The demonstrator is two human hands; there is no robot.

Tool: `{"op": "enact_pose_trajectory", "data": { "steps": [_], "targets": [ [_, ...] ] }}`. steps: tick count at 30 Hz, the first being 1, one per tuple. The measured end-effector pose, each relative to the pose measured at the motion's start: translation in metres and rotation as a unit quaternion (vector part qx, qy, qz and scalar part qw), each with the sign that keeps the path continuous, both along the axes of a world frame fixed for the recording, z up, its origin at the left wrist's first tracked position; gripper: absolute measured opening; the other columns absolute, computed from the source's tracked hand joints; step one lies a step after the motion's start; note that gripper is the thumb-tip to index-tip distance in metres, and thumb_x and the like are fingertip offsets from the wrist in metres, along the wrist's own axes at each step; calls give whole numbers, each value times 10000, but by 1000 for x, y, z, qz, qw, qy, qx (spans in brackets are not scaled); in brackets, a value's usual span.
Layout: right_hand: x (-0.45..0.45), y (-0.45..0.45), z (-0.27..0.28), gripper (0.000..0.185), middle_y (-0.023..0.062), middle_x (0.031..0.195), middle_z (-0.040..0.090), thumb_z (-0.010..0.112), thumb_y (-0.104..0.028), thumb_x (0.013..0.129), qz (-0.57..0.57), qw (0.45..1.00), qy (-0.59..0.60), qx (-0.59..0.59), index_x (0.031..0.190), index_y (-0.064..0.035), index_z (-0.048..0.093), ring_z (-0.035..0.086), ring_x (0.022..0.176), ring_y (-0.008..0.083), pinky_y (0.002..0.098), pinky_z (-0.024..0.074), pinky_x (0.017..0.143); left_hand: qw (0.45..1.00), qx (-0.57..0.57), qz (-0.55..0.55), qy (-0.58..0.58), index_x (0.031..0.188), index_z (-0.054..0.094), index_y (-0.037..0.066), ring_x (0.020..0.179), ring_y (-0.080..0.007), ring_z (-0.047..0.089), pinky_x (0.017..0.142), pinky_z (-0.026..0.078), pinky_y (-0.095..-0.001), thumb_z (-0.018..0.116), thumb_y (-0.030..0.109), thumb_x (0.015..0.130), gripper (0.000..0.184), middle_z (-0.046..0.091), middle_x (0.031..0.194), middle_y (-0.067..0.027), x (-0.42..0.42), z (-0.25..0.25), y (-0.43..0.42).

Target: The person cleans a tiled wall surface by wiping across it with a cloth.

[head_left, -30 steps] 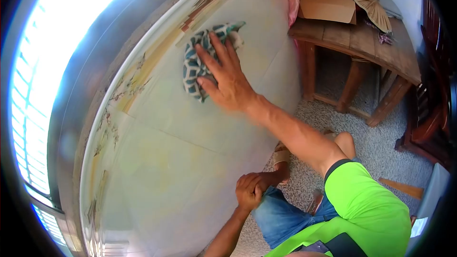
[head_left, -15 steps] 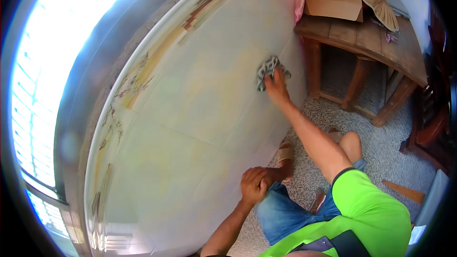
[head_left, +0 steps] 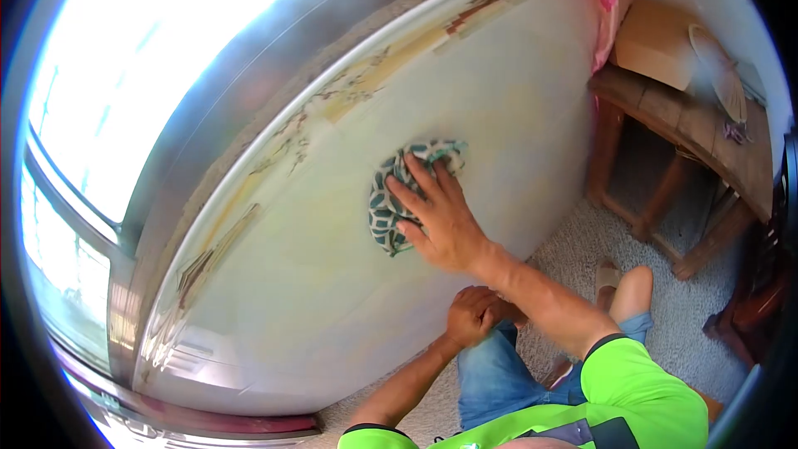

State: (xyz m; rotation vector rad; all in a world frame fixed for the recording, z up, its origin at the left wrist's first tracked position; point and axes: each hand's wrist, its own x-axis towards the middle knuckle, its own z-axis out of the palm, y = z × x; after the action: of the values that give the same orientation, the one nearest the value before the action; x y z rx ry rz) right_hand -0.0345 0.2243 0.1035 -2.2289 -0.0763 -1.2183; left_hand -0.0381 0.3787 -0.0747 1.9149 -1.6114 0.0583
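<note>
A green-and-white patterned cloth (head_left: 389, 214) lies bunched against the glossy, pale tiled wall (head_left: 274, 308). My right hand (head_left: 445, 220) presses it to that surface, fingers spread over the fabric. Part of the cloth is hidden under the palm. Lower down, my left hand (head_left: 474, 316) rests on my bent left knee, with its fingers curled over it. My right forearm passes just above and beside that knee.
Along the wall's upper edge runs a window ledge (head_left: 216, 116) below a bright barred window. To the right stands a wooden table (head_left: 690, 125) bearing a cardboard box (head_left: 661, 41) and a fan (head_left: 719, 75). Dark wooden furniture (head_left: 752, 308) sits at the far right. Pink fabric (head_left: 611, 8) hangs in the corner.
My right hand has swept the cloth along the wall, away from the table side and closer to me; the cloth is more spread out. The view has turned left. My left hand stays on the knee.
</note>
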Motion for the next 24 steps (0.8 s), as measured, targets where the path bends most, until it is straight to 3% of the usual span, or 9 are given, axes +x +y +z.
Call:
{"op": "enact_pose_trajectory", "data": {
  "steps": [2,7,11,16,18,21,24],
  "targets": [
    [9,-17,19,706,163,1617,259,716,-197,847,-21,996,-75,-34,1494,-165,436,282,1384,563,631,267,1139,1000,-16,3,-7,1030,717,58,1054,-330,642,978,470,-455,590,167,807,279,703,1077,-125,0,-1,1],
    [21,-75,33,692,264,1593,245,673,-175,888,-116,983,-141,-10,1514,-77,395,273,1405,540,600,251,1163,999,-26,2,28,1013,720,53,1085,-346,636,977,466,-470,581,157,784,287,708,1061,-131,4,-3,4],
    [17,-76,17,653,306,1602,187,605,-211,962,-89,984,-123,90,1536,-43,343,231,1441,527,578,239,1168,999,-34,-4,36,1004,716,53,1085,-335,638,984,464,-470,580,158,778,283,705,1065,-127,5,0,6],
    [18,-25,-43,688,315,1611,150,622,-259,951,-93,991,-74,59,1542,-47,339,220,1432,550,607,221,1161,999,-28,-6,38,1013,711,42,1088,-334,635,990,461,-475,583,160,774,296,700,1080,-135,6,-6,5],
    [16,-4,-51,696,275,1626,156,648,-281,931,-69,997,-42,10,1535,-80,366,232,1419,559,627,228,1150,999,-22,-6,33,1015,710,40,1089,-335,634,993,460,-474,585,161,772,299,698,1086,-137,4,-4,5],
    [11,13,-14,697,224,1632,193,678,-283,907,-53,998,-7,-38,1521,-113,396,256,1404,555,636,246,1138,999,-25,-5,34,1009,708,40,1094,-330,631,991,461,-469,588,164,768,296,698,1082,-132,2,0,4],
    [12,1,43,686,193,1621,244,696,-260,885,-41,993,-45,-101,1501,-123,426,279,1387,556,639,263,1123,1000,-14,-8,27,1013,712,47,1103,-322,627,990,460,-466,587,168,774,295,701,1084,-122,2,0,2]
  ]
}}
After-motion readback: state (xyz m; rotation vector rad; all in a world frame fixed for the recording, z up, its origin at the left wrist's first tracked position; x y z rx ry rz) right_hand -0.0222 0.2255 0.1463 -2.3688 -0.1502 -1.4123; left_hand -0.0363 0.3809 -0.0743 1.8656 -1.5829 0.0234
